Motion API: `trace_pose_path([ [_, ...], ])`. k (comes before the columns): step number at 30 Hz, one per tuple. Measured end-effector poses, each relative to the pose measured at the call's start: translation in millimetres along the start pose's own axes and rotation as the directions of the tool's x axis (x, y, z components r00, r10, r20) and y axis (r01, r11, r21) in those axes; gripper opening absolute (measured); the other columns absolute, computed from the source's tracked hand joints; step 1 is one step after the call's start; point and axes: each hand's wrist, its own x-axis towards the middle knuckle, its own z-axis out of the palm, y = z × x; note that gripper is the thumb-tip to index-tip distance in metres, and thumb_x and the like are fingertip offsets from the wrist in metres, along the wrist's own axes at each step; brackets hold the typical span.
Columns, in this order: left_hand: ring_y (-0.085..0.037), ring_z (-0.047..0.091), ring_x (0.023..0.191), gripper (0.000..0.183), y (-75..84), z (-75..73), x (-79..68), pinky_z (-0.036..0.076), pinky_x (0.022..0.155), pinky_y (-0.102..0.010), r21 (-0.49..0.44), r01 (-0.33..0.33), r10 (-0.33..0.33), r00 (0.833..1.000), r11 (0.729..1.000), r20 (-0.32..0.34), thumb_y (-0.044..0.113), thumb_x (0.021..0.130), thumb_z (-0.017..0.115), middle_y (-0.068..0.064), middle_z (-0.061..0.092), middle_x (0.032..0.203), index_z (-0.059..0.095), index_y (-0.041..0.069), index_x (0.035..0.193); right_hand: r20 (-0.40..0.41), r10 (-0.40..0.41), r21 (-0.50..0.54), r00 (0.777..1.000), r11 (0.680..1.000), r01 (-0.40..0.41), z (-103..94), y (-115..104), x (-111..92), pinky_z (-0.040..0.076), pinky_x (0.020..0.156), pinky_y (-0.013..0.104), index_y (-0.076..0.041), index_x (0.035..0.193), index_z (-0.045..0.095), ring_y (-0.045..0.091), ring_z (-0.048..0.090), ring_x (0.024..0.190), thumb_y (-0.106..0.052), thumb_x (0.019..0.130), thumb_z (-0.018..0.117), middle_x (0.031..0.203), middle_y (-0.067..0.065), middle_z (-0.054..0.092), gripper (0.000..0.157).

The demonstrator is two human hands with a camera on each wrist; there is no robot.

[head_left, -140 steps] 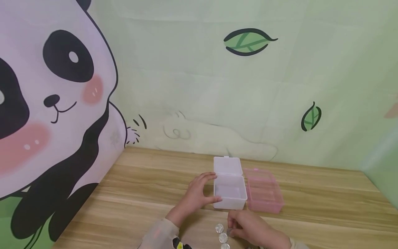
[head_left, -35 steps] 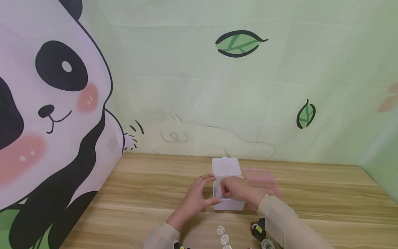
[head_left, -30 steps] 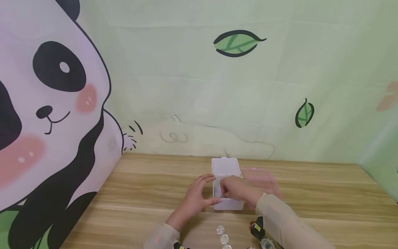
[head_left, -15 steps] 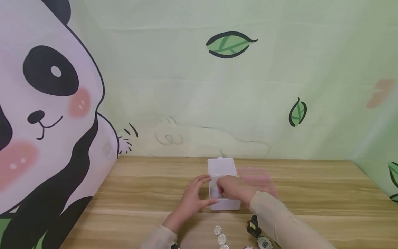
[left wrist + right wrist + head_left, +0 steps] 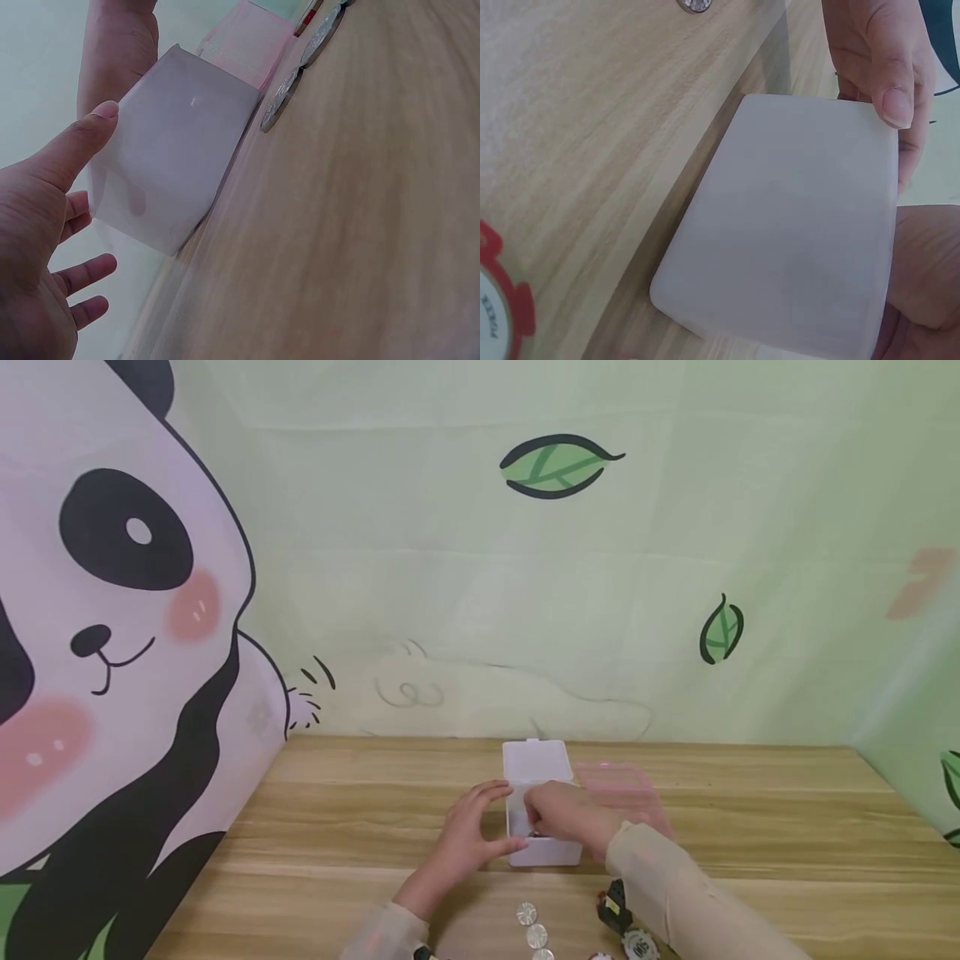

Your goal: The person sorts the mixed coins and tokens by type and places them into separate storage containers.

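A white lidded box stands on the wooden table, its lid tipped back. My left hand holds it from the left, thumb on the front wall and fingers at the far left corner. The thumb presses that wall in the left wrist view. Inside the box, my right hand reaches down with curled fingers and pinches a coin, mostly hidden at the fingertips. In front of the box lies a row of silver coins, running off the bottom edge.
A clear pink box with a raised lid stands against the white box's right side, partly behind my right forearm. Poker chips lie near the front, and a red-edged chip shows in the right wrist view. A printed cloth backdrop rises behind.
My right hand, earlier pinching a coin beside the row on the table, has moved up and into the white box. My left hand keeps its hold. The head view has shifted slightly.
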Motion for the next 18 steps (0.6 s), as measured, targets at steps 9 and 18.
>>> trace_pose_path([
  [9,-0.032,0.045,0.133,0.069,-0.5,0.5,0.8,0.031,0.107,-0.063,0.009,-0.003,0.003,1.000,1.000,-0.003,0.034,0.073,0.082,-0.009,0.051,0.142,0.055,0.008,0.131,-0.044,-0.027,0.024,0.999,0.999,0.029,-3.1,-0.5,-4.8,0.042,0.059,0.028,-0.012,0.070,0.058,0.013,0.048,0.062,-0.007,0.081,0.072,0.065,-0.002,0.057,0.019],
  [18,-0.032,0.045,0.133,0.069,0.7,0.3,0.3,0.031,0.107,-0.062,0.016,0.001,-0.001,1.000,1.000,-0.002,0.032,0.073,0.082,-0.008,0.051,0.142,0.054,0.008,0.131,-0.066,-0.014,0.098,0.998,0.995,0.021,-8.9,-1.4,-15.6,0.038,0.055,0.025,-0.012,0.074,0.058,0.012,0.047,0.061,-0.007,0.084,0.069,0.066,-0.003,0.055,0.016],
])
